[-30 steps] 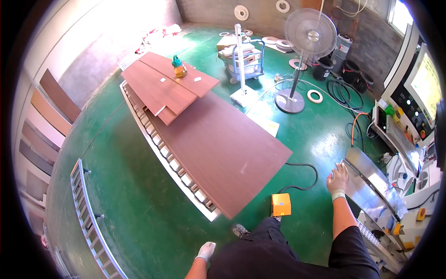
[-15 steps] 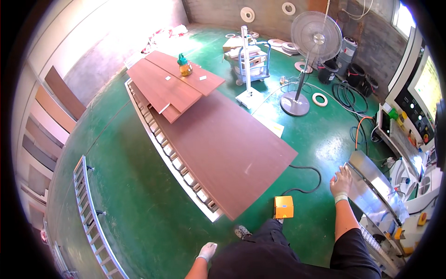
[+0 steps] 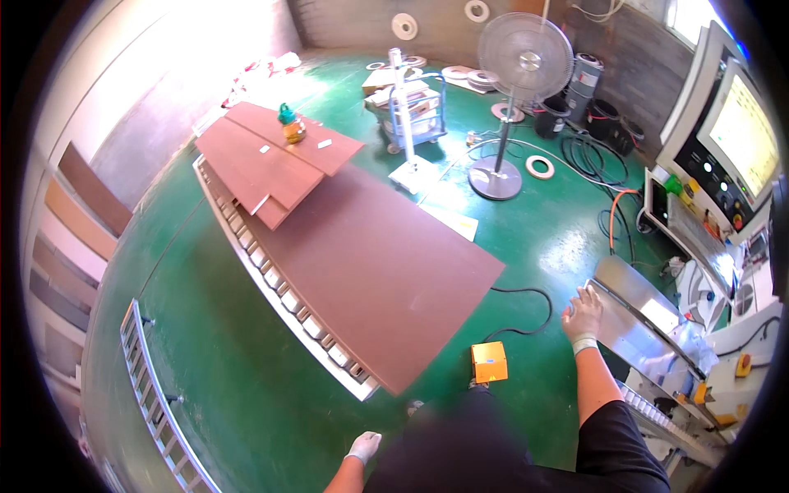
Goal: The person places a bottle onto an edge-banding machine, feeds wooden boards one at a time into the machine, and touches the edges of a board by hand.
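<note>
My right hand [image 3: 583, 315], in a pale glove, reaches forward with its fingers apart, at the left edge of a shiny metal plate [image 3: 633, 287] on the machine. Whether the fingertips touch that edge I cannot tell. My left hand [image 3: 364, 446], also gloved, hangs low beside my body with its fingers curled in and nothing visible in it. Ahead of me a large brown panel [image 3: 394, 271] lies on a low roller stand [image 3: 279, 294]. Narrower brown boards [image 3: 255, 156] are stacked on its far end, with a green-topped bottle [image 3: 291, 125] of amber liquid on them.
An orange foot pedal [image 3: 489, 362] stands by my feet, with a black cable behind it. Further off are a standing fan [image 3: 497, 177], a blue trolley [image 3: 427, 123] and black buckets [image 3: 552, 117]. A control screen [image 3: 740, 123] rises at right; a metal roller rack [image 3: 160, 403] stands at left.
The view has turned slightly right, so the panels, fan and pedal sit further left. My right hand stays by the metal plate's edge; my left hand stays low with curled fingers.
</note>
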Demonstrator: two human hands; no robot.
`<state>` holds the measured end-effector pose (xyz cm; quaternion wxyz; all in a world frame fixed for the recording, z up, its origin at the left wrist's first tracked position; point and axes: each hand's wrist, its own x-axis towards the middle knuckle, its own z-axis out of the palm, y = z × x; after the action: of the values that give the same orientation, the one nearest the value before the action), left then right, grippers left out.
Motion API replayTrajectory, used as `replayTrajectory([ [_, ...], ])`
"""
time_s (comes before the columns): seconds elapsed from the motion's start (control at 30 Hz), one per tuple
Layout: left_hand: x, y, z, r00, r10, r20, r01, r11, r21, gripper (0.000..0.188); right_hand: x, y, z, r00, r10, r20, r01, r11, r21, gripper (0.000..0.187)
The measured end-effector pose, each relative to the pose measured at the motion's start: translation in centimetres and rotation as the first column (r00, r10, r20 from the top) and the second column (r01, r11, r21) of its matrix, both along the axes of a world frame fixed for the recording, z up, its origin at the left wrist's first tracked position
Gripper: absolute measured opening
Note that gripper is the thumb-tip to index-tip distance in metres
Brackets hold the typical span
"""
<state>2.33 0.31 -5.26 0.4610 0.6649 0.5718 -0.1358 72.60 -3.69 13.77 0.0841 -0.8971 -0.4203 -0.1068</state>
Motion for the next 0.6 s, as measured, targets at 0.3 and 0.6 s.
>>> replayTrajectory([
  [0.3,10.5,5.3,1.1,1.0,-0.012,0.027,0.014,0.996,-0.083,0.041,0.5,-0.9,0.7,0.995,0.08,0.057,-0.084,0.995,0.059,0.024],
  [0.6,24.4,10.1,8.9,0.958,-0.227,0.173,0.217,0.973,0.073,0.044,0.7,-0.6,2.1,0.995,0.094,-0.019,-0.092,0.99,0.109,0.024],
])
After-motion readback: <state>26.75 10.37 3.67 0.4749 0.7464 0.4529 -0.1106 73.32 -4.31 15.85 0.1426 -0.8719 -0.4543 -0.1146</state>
